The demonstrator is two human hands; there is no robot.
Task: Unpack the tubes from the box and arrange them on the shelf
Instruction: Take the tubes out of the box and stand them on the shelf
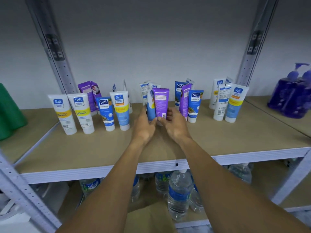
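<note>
Both my hands reach onto the tan shelf [101, 148] at its middle. My right hand [174, 125] grips the lower end of a purple tube [160, 102] that stands cap down with its back label toward me. My left hand [144, 126] holds a blue and white tube [150, 110] right beside it on the left. Several more tubes stand in loose rows: white and yellow ones [63, 113] at the left, blue ones [194, 105] to the right, white ones [220, 101] farther right. The box is out of sight.
A green object [10, 113] stands at the left edge. Purple pump bottles [292, 96] sit on the neighbouring shelf at the right. Water bottles [179, 194] fill the shelf below. Grey metal uprights [55, 52] frame the bay, and the shelf's front strip is bare.
</note>
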